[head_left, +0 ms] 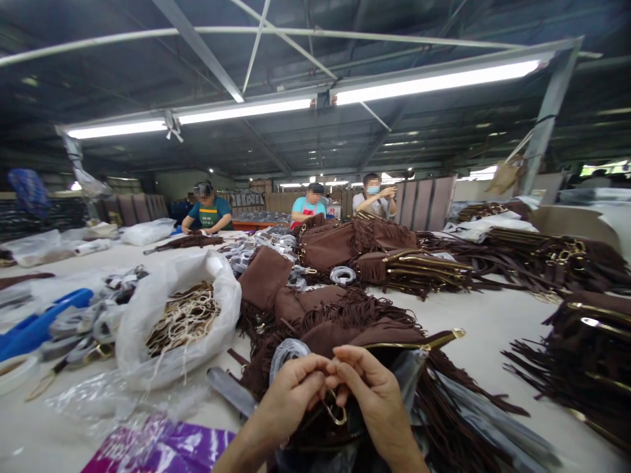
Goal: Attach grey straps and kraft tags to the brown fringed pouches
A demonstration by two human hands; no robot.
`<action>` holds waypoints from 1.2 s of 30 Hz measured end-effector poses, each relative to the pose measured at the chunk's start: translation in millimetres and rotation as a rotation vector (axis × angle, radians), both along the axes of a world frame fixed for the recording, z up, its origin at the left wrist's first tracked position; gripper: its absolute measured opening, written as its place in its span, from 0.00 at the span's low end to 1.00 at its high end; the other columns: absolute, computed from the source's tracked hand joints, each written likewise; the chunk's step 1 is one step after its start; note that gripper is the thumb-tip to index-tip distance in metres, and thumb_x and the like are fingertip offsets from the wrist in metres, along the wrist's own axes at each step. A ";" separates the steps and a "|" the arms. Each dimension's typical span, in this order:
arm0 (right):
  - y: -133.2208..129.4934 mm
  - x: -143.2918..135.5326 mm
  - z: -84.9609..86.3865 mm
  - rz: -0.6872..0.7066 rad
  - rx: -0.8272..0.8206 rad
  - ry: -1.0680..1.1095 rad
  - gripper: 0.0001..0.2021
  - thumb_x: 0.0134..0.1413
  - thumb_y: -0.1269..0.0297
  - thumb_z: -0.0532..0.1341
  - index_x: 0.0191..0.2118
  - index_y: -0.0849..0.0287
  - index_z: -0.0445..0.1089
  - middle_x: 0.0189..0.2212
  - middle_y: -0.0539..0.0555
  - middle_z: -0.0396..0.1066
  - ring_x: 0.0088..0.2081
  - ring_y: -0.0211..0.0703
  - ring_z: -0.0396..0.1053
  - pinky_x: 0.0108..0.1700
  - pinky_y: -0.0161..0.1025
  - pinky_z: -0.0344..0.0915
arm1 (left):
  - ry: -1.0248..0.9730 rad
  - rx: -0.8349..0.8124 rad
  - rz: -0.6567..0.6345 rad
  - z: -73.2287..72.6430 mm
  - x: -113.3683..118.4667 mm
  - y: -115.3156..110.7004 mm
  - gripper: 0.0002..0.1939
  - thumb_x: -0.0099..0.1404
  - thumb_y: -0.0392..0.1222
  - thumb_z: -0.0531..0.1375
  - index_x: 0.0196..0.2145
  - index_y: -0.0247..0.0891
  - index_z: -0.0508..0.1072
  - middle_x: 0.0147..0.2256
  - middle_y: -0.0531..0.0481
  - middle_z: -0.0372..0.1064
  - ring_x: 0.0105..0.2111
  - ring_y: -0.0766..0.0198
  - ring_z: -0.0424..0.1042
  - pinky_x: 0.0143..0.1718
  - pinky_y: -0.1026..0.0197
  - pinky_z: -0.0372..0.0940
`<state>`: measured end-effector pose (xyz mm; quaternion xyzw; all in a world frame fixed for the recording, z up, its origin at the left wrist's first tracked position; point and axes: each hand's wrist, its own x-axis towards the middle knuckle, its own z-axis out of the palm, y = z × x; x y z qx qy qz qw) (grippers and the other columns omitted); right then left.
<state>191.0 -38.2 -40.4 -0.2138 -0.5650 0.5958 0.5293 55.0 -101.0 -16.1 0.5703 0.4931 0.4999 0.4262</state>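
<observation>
My left hand [294, 387] and my right hand [373, 389] meet fingertip to fingertip, both closed in a pinch. Just under the fingers hangs a gold metal clasp [338, 414]. Whatever the fingertips pinch is too small or hidden to make out. Below and behind my hands lies an open brown fringed bag [365, 332] with a gold zipper [424, 343] along its top edge. A coil of strap in clear wrap [288, 355] rests against the bag beside my left hand. Long brown fringe [453, 420] spreads to the right of my right hand.
A white plastic bag [131, 335] of cream cords [190, 315] stands left. More brown bags [330, 243] and wrapped straps [263, 246] pile ahead, with another fringed stack [586, 355] at right. Purple packaging [162, 447] lies front left. Three people [210, 213] work beyond the table.
</observation>
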 end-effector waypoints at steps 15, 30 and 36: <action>0.6 4.2 1.1 0.074 0.051 -0.172 0.17 0.50 0.47 0.68 0.30 0.58 0.75 0.19 0.46 0.65 0.19 0.31 0.54 0.20 0.29 0.50 | -0.179 0.113 0.121 -9.0 -3.4 1.0 0.13 0.60 0.43 0.59 0.42 0.37 0.64 0.21 0.61 0.60 0.17 0.74 0.51 0.19 0.69 0.45; 1.1 1.2 -1.3 0.082 0.043 -0.198 0.14 0.50 0.50 0.67 0.29 0.57 0.75 0.19 0.46 0.66 0.19 0.33 0.56 0.20 0.31 0.52 | -0.136 0.089 0.138 -4.2 1.8 -0.2 0.12 0.59 0.44 0.59 0.40 0.38 0.65 0.21 0.61 0.60 0.19 0.73 0.54 0.21 0.68 0.49; -0.3 0.6 -3.4 0.009 0.223 -0.226 0.08 0.55 0.63 0.63 0.26 0.56 0.72 0.22 0.46 0.66 0.24 0.37 0.61 0.26 0.33 0.58 | -0.126 0.139 0.175 -12.0 9.0 -0.6 0.09 0.61 0.41 0.58 0.39 0.38 0.64 0.23 0.59 0.61 0.21 0.72 0.58 0.22 0.69 0.50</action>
